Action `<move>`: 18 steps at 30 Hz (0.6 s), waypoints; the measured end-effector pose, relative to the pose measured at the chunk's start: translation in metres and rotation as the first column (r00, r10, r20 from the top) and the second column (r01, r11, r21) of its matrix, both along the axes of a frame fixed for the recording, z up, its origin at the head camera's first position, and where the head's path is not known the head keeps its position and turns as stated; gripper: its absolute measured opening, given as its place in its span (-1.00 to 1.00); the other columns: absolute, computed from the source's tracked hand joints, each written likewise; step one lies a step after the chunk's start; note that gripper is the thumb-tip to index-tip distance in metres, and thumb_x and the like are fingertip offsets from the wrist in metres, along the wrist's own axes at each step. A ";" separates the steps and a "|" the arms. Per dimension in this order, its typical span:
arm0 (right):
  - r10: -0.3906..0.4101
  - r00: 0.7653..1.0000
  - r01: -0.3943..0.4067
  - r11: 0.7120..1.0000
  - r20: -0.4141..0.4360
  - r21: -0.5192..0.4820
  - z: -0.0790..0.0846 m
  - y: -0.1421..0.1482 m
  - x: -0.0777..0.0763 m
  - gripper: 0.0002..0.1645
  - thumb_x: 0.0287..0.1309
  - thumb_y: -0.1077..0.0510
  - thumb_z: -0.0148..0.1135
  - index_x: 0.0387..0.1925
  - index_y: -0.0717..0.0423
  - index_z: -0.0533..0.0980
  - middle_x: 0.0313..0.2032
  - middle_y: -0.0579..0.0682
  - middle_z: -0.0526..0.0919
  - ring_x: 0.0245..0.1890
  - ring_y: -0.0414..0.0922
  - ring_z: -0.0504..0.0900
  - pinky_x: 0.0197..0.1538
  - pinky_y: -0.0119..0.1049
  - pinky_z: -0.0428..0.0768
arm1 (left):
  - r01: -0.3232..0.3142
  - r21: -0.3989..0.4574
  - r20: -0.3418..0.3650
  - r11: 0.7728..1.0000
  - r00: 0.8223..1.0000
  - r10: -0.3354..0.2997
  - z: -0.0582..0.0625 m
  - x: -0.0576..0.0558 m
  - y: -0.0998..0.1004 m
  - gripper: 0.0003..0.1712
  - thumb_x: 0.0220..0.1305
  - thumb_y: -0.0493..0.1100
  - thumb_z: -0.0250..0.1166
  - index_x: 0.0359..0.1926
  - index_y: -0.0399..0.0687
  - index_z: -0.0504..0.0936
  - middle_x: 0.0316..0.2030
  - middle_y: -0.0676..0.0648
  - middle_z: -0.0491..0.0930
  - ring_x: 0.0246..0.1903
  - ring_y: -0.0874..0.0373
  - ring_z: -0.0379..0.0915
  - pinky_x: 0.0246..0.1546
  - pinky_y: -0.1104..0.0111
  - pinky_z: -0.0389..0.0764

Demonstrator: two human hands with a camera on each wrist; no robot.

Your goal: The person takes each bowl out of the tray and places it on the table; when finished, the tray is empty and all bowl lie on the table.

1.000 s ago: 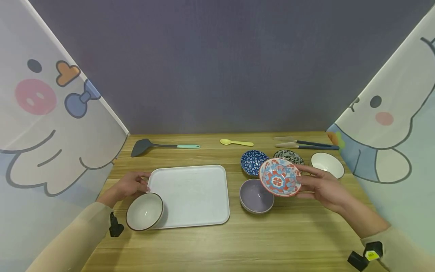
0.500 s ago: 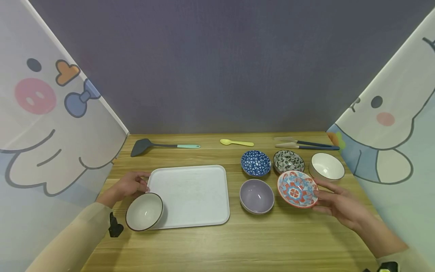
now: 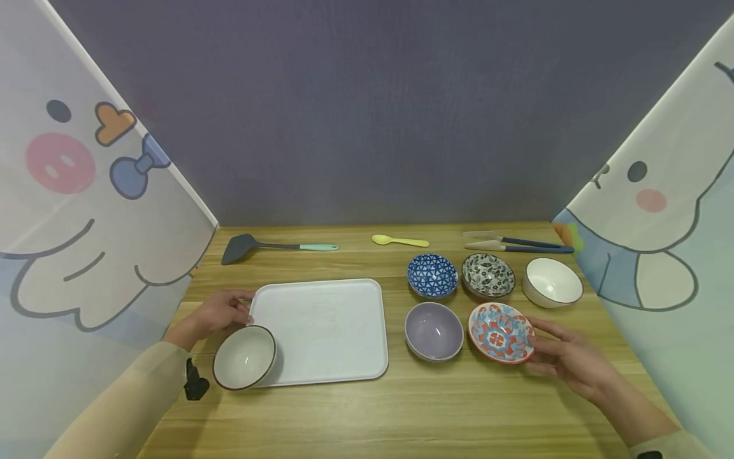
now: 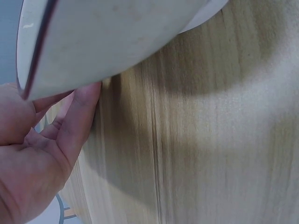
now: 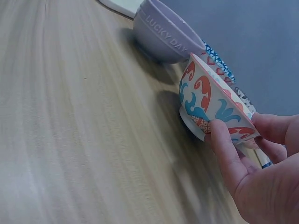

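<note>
My right hand (image 3: pixel 570 357) grips the right side of a red, white and blue patterned bowl (image 3: pixel 499 335), thumb at its rim and fingers under its side. In the right wrist view this bowl (image 5: pixel 210 100) is at the tabletop, beside the lilac bowl (image 5: pixel 163 35). My left hand (image 3: pixel 220 312) holds the left edge of a white rectangular tray (image 3: pixel 321 331), thumb and forefinger at the rim. A cream bowl with a dark rim (image 3: pixel 244 358) overlaps the tray's near left corner; in the left wrist view its side (image 4: pixel 112 42) hides those fingertips.
A blue patterned bowl (image 3: pixel 432 276), a black-and-white floral bowl (image 3: pixel 488 275) and a white bowl (image 3: pixel 553 282) stand behind. Along the back lie a spatula (image 3: pixel 275 247), a yellow spoon (image 3: pixel 399 241) and tongs (image 3: pixel 518 244). A grey wall rises behind the table.
My right hand has moved the red patterned bowl right and down, from over the lilac bowl to the table beside it. The left hand stays at the tray.
</note>
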State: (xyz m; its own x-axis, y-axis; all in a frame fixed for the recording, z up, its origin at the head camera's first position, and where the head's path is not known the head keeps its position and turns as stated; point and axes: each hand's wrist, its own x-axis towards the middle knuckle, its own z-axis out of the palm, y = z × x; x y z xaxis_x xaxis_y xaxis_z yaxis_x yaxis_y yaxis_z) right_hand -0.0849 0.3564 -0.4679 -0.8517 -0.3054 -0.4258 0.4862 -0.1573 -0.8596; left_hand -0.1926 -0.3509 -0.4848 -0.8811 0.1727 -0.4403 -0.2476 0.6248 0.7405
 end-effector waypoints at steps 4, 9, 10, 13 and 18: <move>-0.010 1.000 0.010 1.000 0.024 0.011 -0.004 -0.001 0.001 -0.52 0.53 0.23 0.06 0.08 -0.51 0.59 0.00 -0.03 0.71 -0.02 -0.03 0.74 0.09 -0.06 0.68 | 0.002 0.004 -0.004 1.000 1.000 -0.002 0.000 0.000 0.000 -0.24 0.23 -0.38 0.39 0.42 -0.42 0.34 -0.24 -0.18 0.57 -0.30 0.07 0.57 -0.37 0.25 0.64; -0.004 1.000 0.004 1.000 0.015 0.018 -0.009 -0.001 0.003 -0.52 0.54 0.22 0.05 0.07 -0.54 0.56 0.00 -0.03 0.70 -0.03 -0.04 0.74 0.10 -0.04 0.68 | 0.004 -0.003 -0.003 1.000 1.000 -0.004 0.000 -0.001 0.000 -0.23 0.24 -0.37 0.40 0.43 -0.41 0.33 -0.23 -0.18 0.57 -0.29 0.07 0.57 -0.34 0.23 0.65; -0.001 1.000 0.001 1.000 0.009 0.017 -0.010 -0.001 0.003 -0.52 0.54 0.22 0.04 0.07 -0.55 0.56 0.00 -0.03 0.70 -0.02 -0.04 0.74 0.10 -0.04 0.67 | 0.003 -0.002 -0.002 1.000 1.000 -0.003 0.000 -0.001 0.000 -0.23 0.23 -0.37 0.40 0.43 -0.41 0.33 -0.22 -0.18 0.57 -0.29 0.06 0.57 -0.33 0.22 0.66; 0.010 1.000 -0.009 1.000 -0.017 0.014 -0.014 0.001 0.005 -0.52 0.56 0.20 0.01 0.13 -0.56 0.52 0.03 -0.07 0.69 0.00 -0.05 0.73 0.11 -0.01 0.67 | 0.000 -0.006 0.001 1.000 1.000 0.000 0.000 -0.001 0.000 -0.23 0.23 -0.38 0.40 0.43 -0.41 0.33 -0.22 -0.18 0.57 -0.28 0.06 0.57 -0.31 0.22 0.67; 0.012 0.998 -0.008 0.998 -0.068 0.059 -0.020 0.003 0.008 -0.48 0.55 0.18 0.04 0.29 -0.52 0.42 0.08 -0.22 0.68 0.04 -0.09 0.72 0.10 0.01 0.66 | -0.005 -0.013 -0.001 1.000 1.000 0.005 0.001 0.000 0.002 -0.23 0.22 -0.38 0.41 0.42 -0.41 0.34 -0.22 -0.18 0.57 -0.29 0.07 0.57 -0.32 0.22 0.67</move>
State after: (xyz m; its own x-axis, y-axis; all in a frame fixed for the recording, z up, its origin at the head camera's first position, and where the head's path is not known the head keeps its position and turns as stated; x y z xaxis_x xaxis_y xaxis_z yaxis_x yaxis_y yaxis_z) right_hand -0.0768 0.3594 -0.4882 -0.8765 -0.2903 -0.3840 0.4270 -0.1006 -0.8986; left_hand -0.1922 -0.3493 -0.4843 -0.8822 0.1629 -0.4418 -0.2500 0.6331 0.7326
